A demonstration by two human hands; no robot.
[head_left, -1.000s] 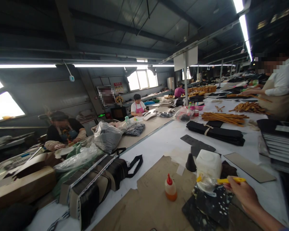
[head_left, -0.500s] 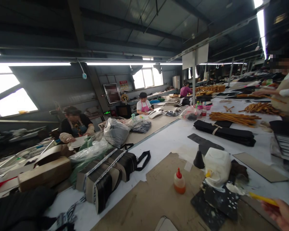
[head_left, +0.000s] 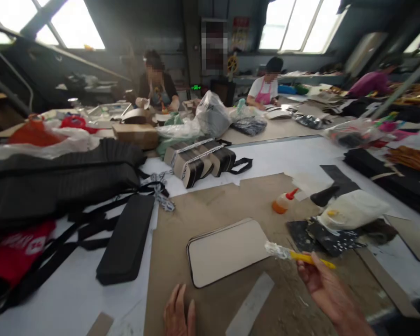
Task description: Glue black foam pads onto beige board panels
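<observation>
My right hand [head_left: 327,287] grips the yellow handle of a brush [head_left: 299,256], its bristles coated in thick white paste. The bristle tip is at the right edge of a beige rounded panel [head_left: 227,254] with a dark border; whether it touches I cannot tell. Below the panel's left end, my left hand [head_left: 179,313] rests on a brown board [head_left: 210,205] with fingers stretched out, holding nothing. A pale strip [head_left: 251,305] lies between my hands. To the right stands a white plastic container [head_left: 357,209] beside black sheets spattered with white [head_left: 336,240].
A red-tipped bottle [head_left: 283,203] of orange liquid stands behind the panel. Leftward lie a black padded piece [head_left: 126,242], black straps and a dark stack [head_left: 63,177]. Tied beige-and-black pieces [head_left: 199,161] sit farther back. Several people work across the tables.
My view has swung left and down. The brush in my right hand has come from the white container's side to the beige panel. My left hand has come into view.
</observation>
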